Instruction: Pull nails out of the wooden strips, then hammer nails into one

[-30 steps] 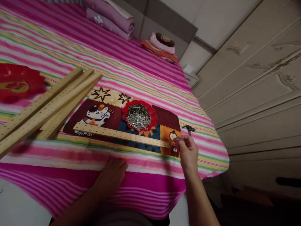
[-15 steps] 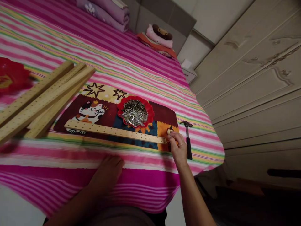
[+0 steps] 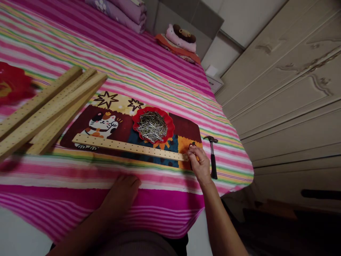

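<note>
A long wooden strip with a row of small holes (image 3: 128, 147) lies across a cartoon-cat mat (image 3: 112, 122) on the striped bedspread. My right hand (image 3: 198, 163) is at the strip's right end, fingers pinched together over it; what they hold is too small to make out. My left hand (image 3: 121, 193) rests flat on the bedspread near the front edge, fingers together, holding nothing. A red dish heaped with small metal nails (image 3: 153, 126) sits just behind the strip. A small hammer (image 3: 212, 156) lies to the right of my right hand.
Several more perforated wooden strips (image 3: 50, 108) lie stacked at the left. Another red dish (image 3: 12, 85) is at the far left edge. Folded bedding (image 3: 125, 10) and a plush toy (image 3: 182, 37) lie at the back. Carved cream wardrobe doors (image 3: 287, 81) stand on the right.
My right hand has moved left and down from above the mat's corner to the strip's right end, uncovering the hammer. My left hand has stayed in place.
</note>
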`<state>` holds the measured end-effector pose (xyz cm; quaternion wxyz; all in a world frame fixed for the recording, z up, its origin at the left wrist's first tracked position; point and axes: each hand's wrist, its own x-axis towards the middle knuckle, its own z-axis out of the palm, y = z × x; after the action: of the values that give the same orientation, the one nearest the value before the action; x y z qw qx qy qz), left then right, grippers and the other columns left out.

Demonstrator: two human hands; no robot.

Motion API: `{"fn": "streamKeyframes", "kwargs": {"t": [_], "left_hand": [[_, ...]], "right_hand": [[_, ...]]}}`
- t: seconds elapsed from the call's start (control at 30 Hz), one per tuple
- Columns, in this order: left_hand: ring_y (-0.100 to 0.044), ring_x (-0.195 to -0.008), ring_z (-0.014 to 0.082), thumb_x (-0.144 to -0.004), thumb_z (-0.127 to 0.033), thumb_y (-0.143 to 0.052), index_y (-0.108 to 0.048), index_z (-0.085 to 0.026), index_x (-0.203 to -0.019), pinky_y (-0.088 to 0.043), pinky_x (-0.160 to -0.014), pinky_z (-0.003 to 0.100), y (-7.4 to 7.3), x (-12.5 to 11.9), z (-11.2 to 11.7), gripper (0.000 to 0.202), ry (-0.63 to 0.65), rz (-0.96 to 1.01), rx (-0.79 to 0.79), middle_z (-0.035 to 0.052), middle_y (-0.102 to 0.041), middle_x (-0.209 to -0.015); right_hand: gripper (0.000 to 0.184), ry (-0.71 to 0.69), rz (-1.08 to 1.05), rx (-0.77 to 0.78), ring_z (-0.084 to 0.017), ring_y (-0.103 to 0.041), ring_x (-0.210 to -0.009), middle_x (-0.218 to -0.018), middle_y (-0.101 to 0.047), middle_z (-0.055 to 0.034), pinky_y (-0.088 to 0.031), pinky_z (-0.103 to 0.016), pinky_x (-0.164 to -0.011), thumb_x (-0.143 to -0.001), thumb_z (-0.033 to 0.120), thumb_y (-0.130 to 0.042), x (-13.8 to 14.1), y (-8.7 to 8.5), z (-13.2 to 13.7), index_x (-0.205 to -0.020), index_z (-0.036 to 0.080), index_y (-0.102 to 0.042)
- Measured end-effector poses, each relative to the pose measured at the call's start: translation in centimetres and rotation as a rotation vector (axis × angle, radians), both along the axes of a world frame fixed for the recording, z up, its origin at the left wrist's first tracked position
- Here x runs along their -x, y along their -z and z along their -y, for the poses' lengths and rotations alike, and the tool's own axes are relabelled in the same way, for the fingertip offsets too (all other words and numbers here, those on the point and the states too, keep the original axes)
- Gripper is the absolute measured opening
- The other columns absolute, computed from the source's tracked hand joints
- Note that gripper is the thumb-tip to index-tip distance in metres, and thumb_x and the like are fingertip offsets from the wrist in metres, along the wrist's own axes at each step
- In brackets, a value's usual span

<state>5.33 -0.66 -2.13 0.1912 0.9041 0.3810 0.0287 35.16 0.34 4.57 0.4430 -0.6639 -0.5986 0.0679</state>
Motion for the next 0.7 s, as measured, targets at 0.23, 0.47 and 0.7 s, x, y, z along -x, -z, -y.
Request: {"fn": "streamKeyframes", "kwargs": {"t": [0.23,0.47,0.7], "left_hand": [[-0.055,-0.086,0.0253,-0.087,-0.008,-0.047,-0.065,-0.017,-0.091,-0.035,-0.082,0.041,0.03,-0.03,-0.01,0.021,-0.007,0.013,-0.003,0.0080,-0.066,-0.096],[-0.054,-0.085,0.0255,-0.087,-0.008,-0.046,-0.065,-0.017,-0.092,-0.035,-0.081,0.042,0.10,0.06,-0.03,0.021,0.002,0.000,-0.010,0.0081,-0.065,-0.096],[-0.055,-0.086,0.0257,-0.087,-0.008,-0.047,-0.065,-0.016,-0.093,-0.036,-0.082,0.042,-0.28,-0.08,-0.08,0.021,0.004,-0.003,0.003,0.0081,-0.065,-0.096]], "right_hand": [[0.016,-0.001,-0.003,0.029,-0.022,-0.060,-0.093,-0.085,-0.066,-0.0034,-0.045,-0.038,-0.089,-0.083,0.029,-0.054,0.24,-0.42,0.06,-0.076,0.024,-0.067],[0.017,-0.001,-0.006,0.055,-0.019,-0.059,-0.081,-0.080,-0.065,-0.0018,-0.046,-0.033,-0.077,-0.083,0.027,-0.051,0.33,-0.40,0.24,-0.075,0.023,-0.066],[0.016,-0.005,-0.058,0.096,-0.019,-0.059,-0.078,-0.079,-0.066,-0.0013,-0.047,-0.033,-0.076,-0.081,0.029,-0.055,0.26,-0.30,0.18,-0.074,0.023,-0.067]]}}
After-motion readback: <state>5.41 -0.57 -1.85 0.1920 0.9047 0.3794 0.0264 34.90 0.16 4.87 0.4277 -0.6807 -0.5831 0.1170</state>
